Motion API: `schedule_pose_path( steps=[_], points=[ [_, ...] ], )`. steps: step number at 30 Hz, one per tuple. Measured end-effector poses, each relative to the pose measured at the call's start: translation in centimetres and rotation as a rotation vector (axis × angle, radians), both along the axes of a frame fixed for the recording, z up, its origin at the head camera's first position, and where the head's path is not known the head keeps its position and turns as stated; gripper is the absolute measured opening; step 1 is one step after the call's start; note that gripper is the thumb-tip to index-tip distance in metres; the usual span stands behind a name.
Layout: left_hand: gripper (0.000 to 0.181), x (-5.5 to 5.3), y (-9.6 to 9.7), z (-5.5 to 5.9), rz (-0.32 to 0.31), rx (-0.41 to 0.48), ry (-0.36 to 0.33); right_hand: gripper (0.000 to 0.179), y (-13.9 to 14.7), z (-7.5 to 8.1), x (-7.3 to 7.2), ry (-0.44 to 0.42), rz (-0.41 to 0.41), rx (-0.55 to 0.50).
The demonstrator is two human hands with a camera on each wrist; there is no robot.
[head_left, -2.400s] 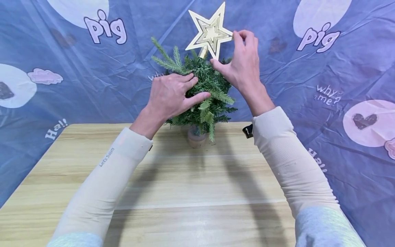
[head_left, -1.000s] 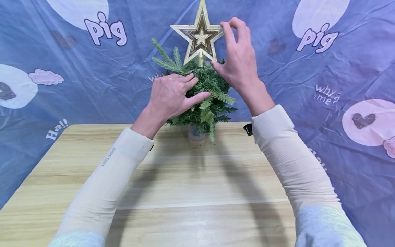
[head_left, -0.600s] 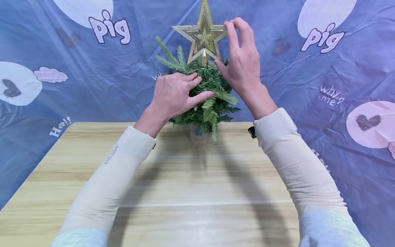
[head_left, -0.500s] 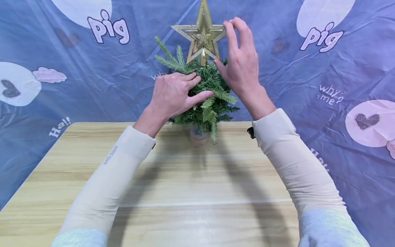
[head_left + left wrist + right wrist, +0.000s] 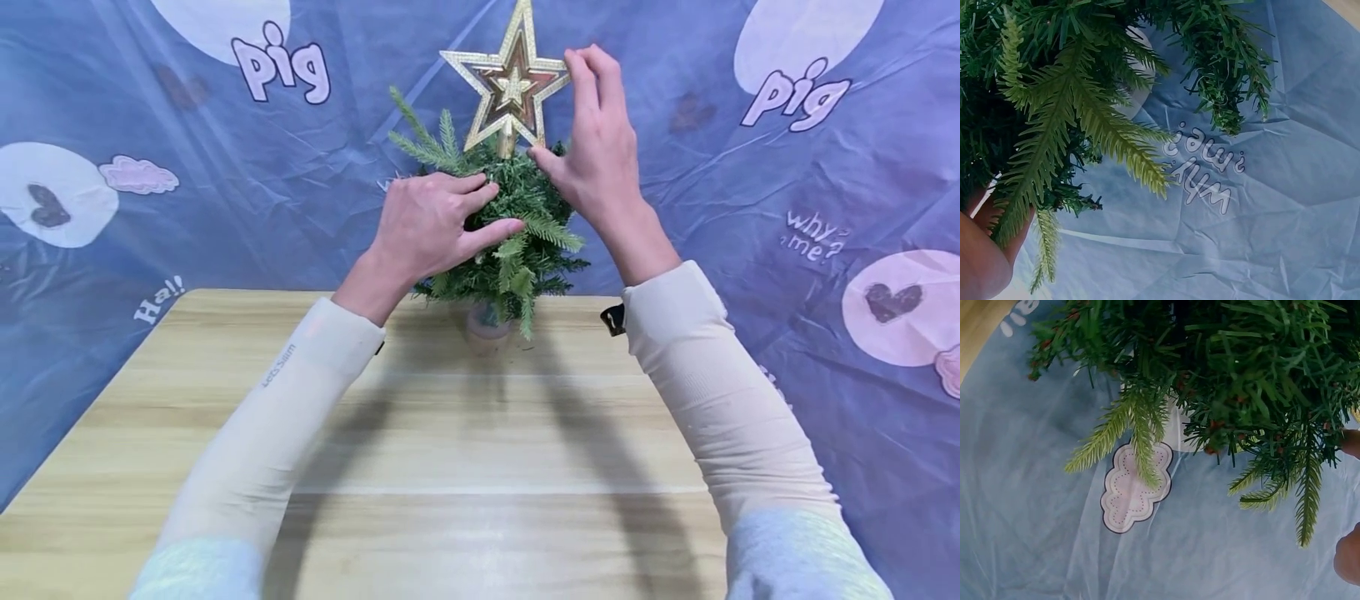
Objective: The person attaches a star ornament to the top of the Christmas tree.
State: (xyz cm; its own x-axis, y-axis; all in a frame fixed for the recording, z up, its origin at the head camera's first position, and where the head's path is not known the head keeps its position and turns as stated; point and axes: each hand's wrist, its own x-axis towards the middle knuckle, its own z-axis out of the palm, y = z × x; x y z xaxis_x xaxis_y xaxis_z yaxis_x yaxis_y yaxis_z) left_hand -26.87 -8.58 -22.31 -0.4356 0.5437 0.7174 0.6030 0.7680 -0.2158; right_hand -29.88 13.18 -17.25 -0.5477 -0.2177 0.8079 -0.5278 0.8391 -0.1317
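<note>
A small artificial Christmas tree (image 5: 517,267) stands at the back of the table, its green branches also filling the left wrist and right wrist views. On its top sits a gold star topper (image 5: 513,87), nearly upright with a slight lean to the right. My left hand (image 5: 427,221) grips the upper branches from the left, thumb across the front; some fingertips are hidden in the needles. At the star's right side, my right hand (image 5: 603,150) holds it, fingertips on the right point and thumb by the lower right point.
The tree's pale round base (image 5: 489,325) rests on the light wooden table (image 5: 480,442). Right behind hangs a blue printed cloth (image 5: 360,142). Lighter sprigs stick out at the tree's upper left and lower front.
The star has turned from a strong tilt to nearly upright, its front facing me. My right fingertips rose with its right point. The left hand keeps its hold; the view has shifted slightly.
</note>
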Motion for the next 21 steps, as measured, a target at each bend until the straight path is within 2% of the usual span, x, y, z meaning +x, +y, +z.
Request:
schedule_pose_path(
  steps=[7, 14, 21],
  points=[
    [0.067, -0.11, 0.14, 0.26, -0.037, 0.011, -0.010, 0.093, 0.45, 0.21, -0.10, -0.052, 0.040, -0.030],
    [0.066, -0.28, 0.08, 0.39, -0.061, 0.035, -0.025, 0.097, 0.66, 0.25, -0.10, -0.088, 0.029, -0.014],
    [0.065, -0.38, -0.23, 0.33, -0.054, 0.046, -0.022, 0.099, 0.78, -0.10, -0.04, -0.060, 0.048, -0.014]
  ],
)
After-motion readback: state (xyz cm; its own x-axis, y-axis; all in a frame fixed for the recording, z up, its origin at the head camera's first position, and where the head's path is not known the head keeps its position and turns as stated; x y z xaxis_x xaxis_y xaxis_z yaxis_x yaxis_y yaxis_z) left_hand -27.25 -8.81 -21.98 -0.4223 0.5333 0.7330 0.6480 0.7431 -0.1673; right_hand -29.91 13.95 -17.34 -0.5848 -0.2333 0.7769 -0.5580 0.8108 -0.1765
